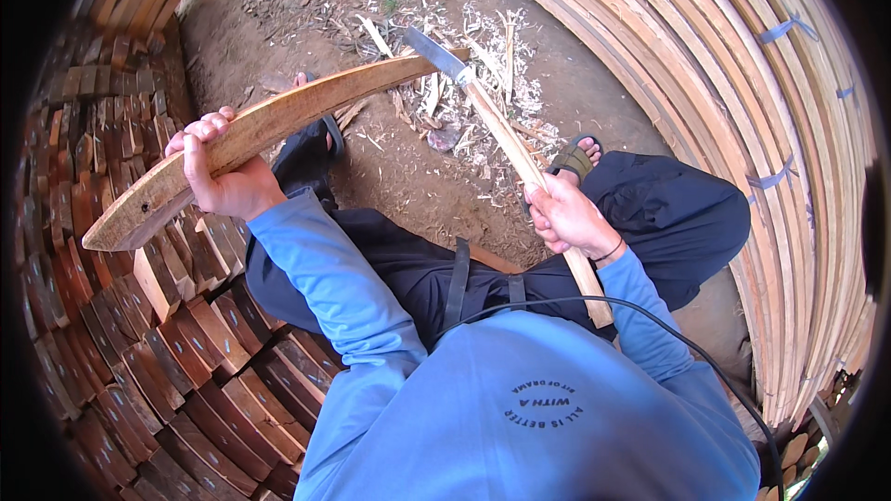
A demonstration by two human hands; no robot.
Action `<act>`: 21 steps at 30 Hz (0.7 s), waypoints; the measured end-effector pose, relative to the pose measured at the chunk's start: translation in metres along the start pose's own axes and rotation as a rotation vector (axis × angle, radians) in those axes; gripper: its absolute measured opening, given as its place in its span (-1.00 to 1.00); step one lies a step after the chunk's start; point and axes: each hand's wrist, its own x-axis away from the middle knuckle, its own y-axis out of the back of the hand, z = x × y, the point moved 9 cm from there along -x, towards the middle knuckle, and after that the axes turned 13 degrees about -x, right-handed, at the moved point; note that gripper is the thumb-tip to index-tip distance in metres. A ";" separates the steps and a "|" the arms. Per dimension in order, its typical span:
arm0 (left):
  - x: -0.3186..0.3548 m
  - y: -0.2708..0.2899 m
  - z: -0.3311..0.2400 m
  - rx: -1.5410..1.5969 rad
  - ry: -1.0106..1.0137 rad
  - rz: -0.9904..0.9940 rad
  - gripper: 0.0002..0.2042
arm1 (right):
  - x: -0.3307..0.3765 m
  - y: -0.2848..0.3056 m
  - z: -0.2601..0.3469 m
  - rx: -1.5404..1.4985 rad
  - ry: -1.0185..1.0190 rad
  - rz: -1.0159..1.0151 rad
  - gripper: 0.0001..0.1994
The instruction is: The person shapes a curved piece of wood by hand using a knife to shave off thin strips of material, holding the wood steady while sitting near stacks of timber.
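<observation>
The fingers of your left hand point(223, 176) are clamped around the thick end of a curved piece of wood point(311, 111); those of your right hand point(571, 213) are curled tight around a long wooden handle point(506, 130). The wood slants up from your left, its narrow far end above the shavings point(436, 97) on the dirt ground point(390, 190). The handle's blade point(434, 52) crosses that end; you cannot tell here whether it bites in or only overlaps.

If the blade glanced off, it could skid along the wood toward your left fingers or drop toward your bare-toed right foot point(580, 158), near the handle. An unsupported far end could twist the wood in your one-handed grip. The black cable point(594, 299) across your shirt point(520, 371) could snag your right forearm.

No container shows: the stacked wooden blocks point(190, 343) on your left are piled loose, and the long slats point(687, 83) on your right are held by blue ties point(787, 28).
</observation>
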 end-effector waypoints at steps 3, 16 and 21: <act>0.001 0.000 0.000 0.001 -0.004 -0.002 -0.96 | 0.003 0.000 -0.008 -0.032 0.000 0.019 -0.82; 0.001 0.000 0.000 -0.002 -0.009 -0.020 -0.98 | 0.011 -0.003 -0.019 -0.097 -0.038 0.063 -0.89; 0.001 0.005 0.001 0.003 -0.012 -0.030 -0.96 | 0.005 -0.004 -0.024 -0.097 -0.035 0.065 -0.92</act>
